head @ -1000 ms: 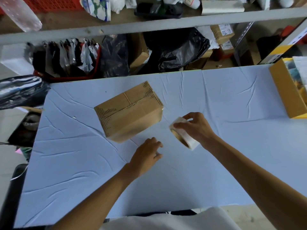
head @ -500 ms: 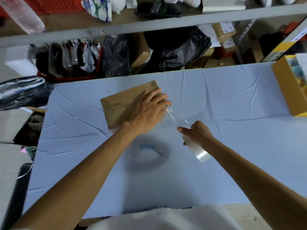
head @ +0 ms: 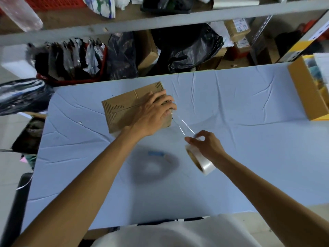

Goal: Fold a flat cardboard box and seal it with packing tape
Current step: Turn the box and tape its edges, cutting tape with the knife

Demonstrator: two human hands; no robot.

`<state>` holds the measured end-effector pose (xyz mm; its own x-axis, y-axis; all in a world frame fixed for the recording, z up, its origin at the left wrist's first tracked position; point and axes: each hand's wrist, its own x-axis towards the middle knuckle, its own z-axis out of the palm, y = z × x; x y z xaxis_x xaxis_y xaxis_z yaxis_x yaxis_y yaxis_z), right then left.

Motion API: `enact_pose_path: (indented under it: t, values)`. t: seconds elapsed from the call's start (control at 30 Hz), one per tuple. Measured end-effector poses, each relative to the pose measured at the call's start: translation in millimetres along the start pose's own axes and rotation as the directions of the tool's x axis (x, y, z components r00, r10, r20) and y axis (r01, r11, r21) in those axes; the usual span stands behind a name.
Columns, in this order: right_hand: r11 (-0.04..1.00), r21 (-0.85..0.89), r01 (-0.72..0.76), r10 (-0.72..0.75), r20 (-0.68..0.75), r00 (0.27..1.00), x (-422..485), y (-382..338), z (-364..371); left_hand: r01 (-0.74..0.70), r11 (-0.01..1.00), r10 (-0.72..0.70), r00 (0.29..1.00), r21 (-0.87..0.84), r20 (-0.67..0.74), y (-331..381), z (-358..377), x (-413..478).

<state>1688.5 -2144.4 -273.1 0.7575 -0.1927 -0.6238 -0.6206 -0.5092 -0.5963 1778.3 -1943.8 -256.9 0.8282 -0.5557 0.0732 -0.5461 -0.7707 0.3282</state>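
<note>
- Our left hand [head: 154, 114] lies spread with the fingers nearly straight. It presses down on the right end of the brown corrugated cardboard box [head: 124, 111].
- The box stands folded up on the far left part of the pale blue, creased cloth-covered table [head: 249, 139].
- Our right hand [head: 208, 145] grips the whitish roll of clear packing tape [head: 204, 163], with the fingers curled round its rim. It holds the roll above the cloth, to the right of the box and nearer to us.
- A glossy strip of tape [head: 183, 125] runs taut from the roll to the box end under our left fingertips.
- We judge the box light, hollow and stiff in its panels. It would likely slide on the cloth under the tape's pull, so a flat palm on top near the seam suits it.
- The tape looks thin and sticky, likely to twist or cling to itself. We would hold it by the roll's brown core and rim.
- The cardboard is matt, with rows of dark printed dashes and a seam line along its top.
</note>
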Motion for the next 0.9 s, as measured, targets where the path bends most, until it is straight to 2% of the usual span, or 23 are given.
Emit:
enact_pose_path:
  t: [0.1,0.3,0.37,0.43,0.47,0.5,0.53,0.6,0.67,0.77,0.9]
  values:
    - [0.983,0.155,0.103,-0.11,0.033,0.993,-6,-5,-12,0.011,1.0,-0.011,1.0,-0.023,0.019,-3,-7,3]
    - [0.951,0.289,0.11,-0.132,0.058,0.99,-13,-12,-21,0.033,0.998,-0.032,0.999,-0.061,0.031,3,-12,3]
    - [0.952,0.282,0.122,-0.139,0.043,0.989,-12,-14,-22,-0.004,0.992,-0.006,0.997,-0.127,-0.077,10,-12,-5]
    - [0.955,0.261,0.143,-0.155,0.028,0.987,-10,-15,-21,-0.076,0.985,0.029,0.957,-0.155,-0.288,21,-3,-22]
    - [0.956,0.253,0.15,-0.16,0.017,0.987,-9,-15,-22,-0.103,0.982,0.041,0.935,-0.158,-0.351,26,6,-35]
    - [0.956,0.251,0.154,-0.162,0.011,0.987,-9,-15,-22,-0.112,0.979,0.046,0.934,-0.168,-0.354,30,18,-49]
    - [0.955,0.253,0.155,-0.162,0.007,0.987,-9,-16,-23,-0.09,0.975,0.03,0.959,-0.202,-0.281,31,33,-62]
    - [0.954,0.26,0.149,-0.155,0.001,0.988,-8,-16,-24,0.088,0.951,-0.092,0.996,-0.296,-0.001,27,65,-85]
    - [0.956,0.253,0.146,-0.15,-0.003,0.989,-9,-16,-24,0.271,0.906,-0.225,0.959,-0.326,0.173,17,93,-101]
    - [0.961,0.233,0.152,-0.155,-0.006,0.988,-9,-16,-23,0.405,0.853,-0.347,0.911,-0.329,0.223,12,117,-106]
    - [0.962,0.221,0.161,-0.163,-0.009,0.987,-8,-17,-22,0.431,0.866,-0.392,0.9,-0.255,0.188,14,132,-104]
